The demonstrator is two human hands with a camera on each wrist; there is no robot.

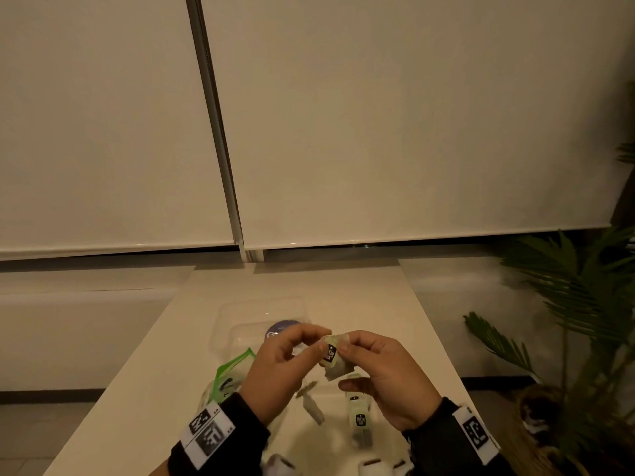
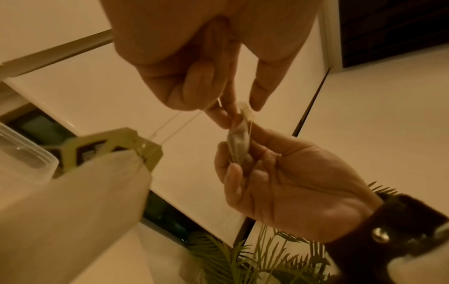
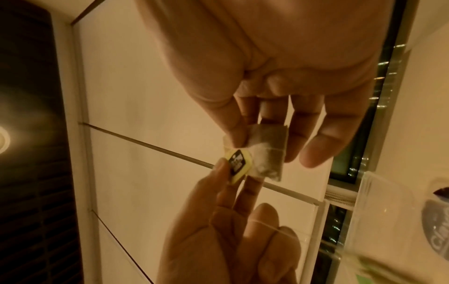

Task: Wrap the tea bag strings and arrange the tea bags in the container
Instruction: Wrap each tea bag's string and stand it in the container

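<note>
Both hands are up over the table [image 1: 360,297]: right hand [image 1: 385,376] pinches the tea bag [image 3: 267,151], left hand [image 1: 278,369] pinches its tag [image 3: 239,166]. Container [image 1: 240,324] sits just behind. I'd keep the string [image 3: 274,227] taut, wind snug, tuck the tag.

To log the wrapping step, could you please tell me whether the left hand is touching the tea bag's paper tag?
Touching: the right wrist view shows left hand fingertips pinching the tag.

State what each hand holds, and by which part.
The right hand pinches the tea bag by its top corner; the left hand pinches its paper tag.
</note>
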